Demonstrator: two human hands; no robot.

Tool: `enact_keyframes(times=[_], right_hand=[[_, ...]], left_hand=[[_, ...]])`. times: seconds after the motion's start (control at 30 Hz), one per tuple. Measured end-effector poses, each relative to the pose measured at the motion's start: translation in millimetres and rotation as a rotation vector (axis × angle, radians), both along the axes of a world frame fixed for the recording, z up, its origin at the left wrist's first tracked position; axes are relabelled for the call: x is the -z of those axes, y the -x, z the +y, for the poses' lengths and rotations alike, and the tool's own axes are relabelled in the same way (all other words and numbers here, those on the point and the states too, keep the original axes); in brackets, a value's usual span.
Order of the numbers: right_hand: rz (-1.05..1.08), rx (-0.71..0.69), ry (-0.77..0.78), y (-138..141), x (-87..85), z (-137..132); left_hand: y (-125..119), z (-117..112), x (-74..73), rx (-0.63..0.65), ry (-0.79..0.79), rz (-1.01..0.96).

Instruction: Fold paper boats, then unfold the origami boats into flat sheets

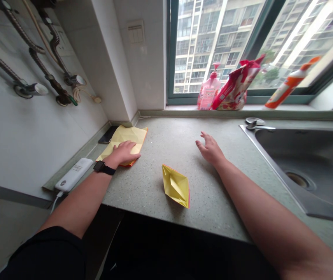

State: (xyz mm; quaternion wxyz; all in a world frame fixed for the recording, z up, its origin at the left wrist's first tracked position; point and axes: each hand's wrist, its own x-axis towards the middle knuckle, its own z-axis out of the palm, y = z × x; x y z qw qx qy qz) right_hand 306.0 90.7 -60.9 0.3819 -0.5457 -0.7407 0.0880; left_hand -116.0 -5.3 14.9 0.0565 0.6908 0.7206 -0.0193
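Observation:
A folded yellow paper boat [176, 186] with a reddish outer edge sits near the front of the countertop, between my arms and touched by neither hand. At the left, my left hand [124, 152] lies flat with fingers stretched on creased yellow paper [130, 135], whose orange-red edges show beneath. My right hand [211, 148] is beyond the boat to the right, fingers apart and holding nothing, over or on the grey speckled countertop [166, 136].
A dark phone [108, 135] lies partly under the paper; a white power bank [73, 174] with a cable is at the left edge. The sink [300, 210] is right. A pink pump bottle [209, 91], red bag [238, 85] and orange-white bottle [289, 86] stand on the windowsill.

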Motion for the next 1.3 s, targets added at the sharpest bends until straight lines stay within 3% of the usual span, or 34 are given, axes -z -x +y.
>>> enact_keyframes(times=[0.13,0.27,0.4,0.53,0.63,0.73,0.83,0.97,1.17,1.3], right_hand=[[0.024,-0.004,-0.007,2.2,-9.8,-6.8],[0.079,-0.103,-0.013,9.9,-33.6,-28.0],[0.046,-0.385,0.167,26.7,-65.5,-63.3],[-0.076,-0.643,0.382,44.4,-84.3,-92.2],[-0.153,-0.688,0.453,51.1,-83.6,-99.6],[-0.168,-0.683,0.48,52.0,-77.5,-97.8],[-0.151,-0.653,0.48,50.8,-73.1,-93.8],[-0.104,-0.657,0.488,48.4,-72.2,-90.3],[0.022,-0.671,0.433,41.7,-75.9,-86.6],[0.318,-0.613,0.391,39.2,-75.6,-82.9]], left_hand=[[0.0,-0.8,-1.7,-0.008,-0.003,0.022],[-1.2,1.5,-4.8,0.026,-0.05,0.004],[-22.2,10.4,-16.4,0.138,-0.295,-0.167],[-71.1,19.9,-27.4,0.301,-0.411,-0.526],[-108.0,19.6,-20.7,0.347,-0.39,-0.787],[-127.6,12.8,-3.4,0.359,-0.362,-0.99],[-130.0,5.4,10.6,0.399,-0.256,-1.138],[-126.2,1.6,14.9,0.409,-0.106,-1.295],[-128.0,1.8,18.8,0.419,0.087,-1.338],[-127.5,-0.4,19.3,0.491,0.121,-1.21]])
